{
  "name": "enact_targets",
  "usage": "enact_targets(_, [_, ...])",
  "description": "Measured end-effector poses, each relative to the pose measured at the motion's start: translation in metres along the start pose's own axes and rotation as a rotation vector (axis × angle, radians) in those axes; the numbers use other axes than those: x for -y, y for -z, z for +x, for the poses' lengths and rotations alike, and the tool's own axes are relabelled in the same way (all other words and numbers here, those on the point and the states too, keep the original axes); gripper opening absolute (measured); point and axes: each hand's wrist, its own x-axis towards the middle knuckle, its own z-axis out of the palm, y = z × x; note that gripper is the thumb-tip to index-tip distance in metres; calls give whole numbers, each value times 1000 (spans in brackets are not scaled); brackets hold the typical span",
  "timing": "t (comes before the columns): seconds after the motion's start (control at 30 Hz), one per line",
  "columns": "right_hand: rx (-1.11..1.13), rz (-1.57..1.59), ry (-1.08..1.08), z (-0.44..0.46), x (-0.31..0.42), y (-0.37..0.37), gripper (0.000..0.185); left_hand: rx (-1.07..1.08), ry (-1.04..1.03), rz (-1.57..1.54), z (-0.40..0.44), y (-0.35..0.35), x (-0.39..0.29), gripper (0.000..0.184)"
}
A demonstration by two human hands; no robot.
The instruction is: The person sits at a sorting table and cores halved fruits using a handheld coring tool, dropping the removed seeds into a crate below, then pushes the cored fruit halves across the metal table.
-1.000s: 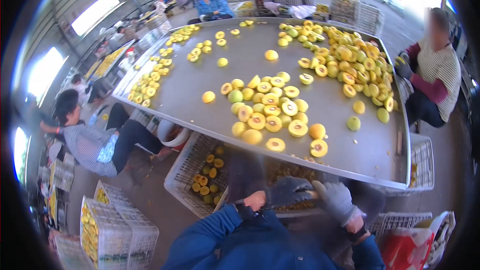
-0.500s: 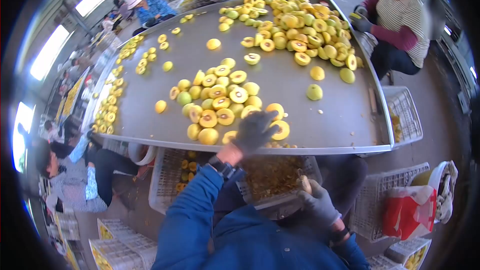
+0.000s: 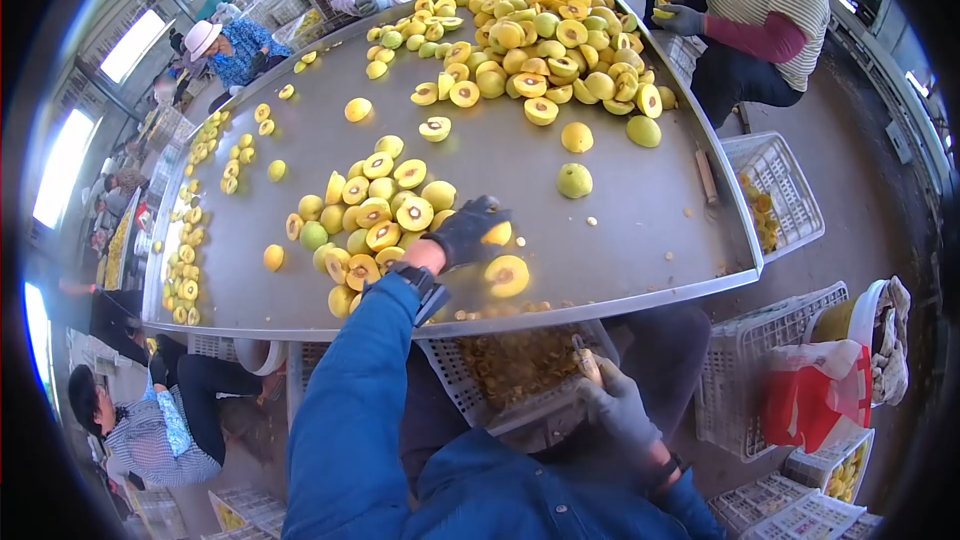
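Observation:
My left hand [image 3: 468, 230], in a dark glove, reaches over the metal table with its fingers spread at a halved yellow fruit [image 3: 497, 233], which looks like a peach and is partly covered by them. Just nearer to me lies another fruit half [image 3: 507, 276], cut face up. Left of the hand sits a heap of halves [image 3: 372, 212], several showing brown pits or hollows. My right hand [image 3: 622, 408], in a grey glove, is closed around a wooden-handled tool [image 3: 588, 368] with a short metal end. It is held low, beyond the table's near edge.
A large fruit pile [image 3: 540, 45] covers the far right of the table [image 3: 640, 260]. Another wooden-handled tool [image 3: 707, 178] lies by the right rim. Below the near edge is a crate of brown scraps [image 3: 515, 370]. Co-workers sit around; a red bag [image 3: 815, 395] is at right.
The view has shifted, so the table appears farther left. My left hand has moved slightly forward and right over the fruit half. My right hand still grips the tool.

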Motion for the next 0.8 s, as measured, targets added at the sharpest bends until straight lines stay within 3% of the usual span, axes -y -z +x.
enact_targets(0.03, [-4, -102, 86, 3, 0, 1, 43, -172, -45, -152, -12, 5, -7, 56])
enact_targets(0.17, [-46, -462, 338, 14, 19, -4, 41, -410, 265, -1453, -66, 13, -66, 45])
enact_targets(0.2, [-38, -495, 372, 15, 27, -10, 41, -490, 172, -1585, -81, 9, -81, 45])
enact_targets(0.27, [-21, -560, 438, 17, 44, -27, 41, -707, 119, -923, -106, 10, -118, 48])
enact_targets(0.43, [-57, -802, 817, 16, 64, -72, 27, -936, 182, -943, -147, -26, -153, 40])
enact_targets(0.53, [-72, -843, 856, 9, 66, -87, 27, -949, 157, -1109, -160, -29, -163, 37])
enact_targets(0.6, [-77, -889, 939, 1, 73, -95, 33, -898, 257, -1404, -162, -39, -154, 50])
enact_targets(0.7, [-69, -925, 958, -6, 74, -100, 34, -839, 221, -1386, -172, -23, -165, 57])
enact_targets(0.77, [-27, -921, 943, -6, 67, -98, 43, -829, 223, -1565, -177, -18, -172, 48])
enact_targets(0.8, [-29, -949, 951, -8, 67, -98, 43, -842, 234, -1556, -178, -17, -174, 51])
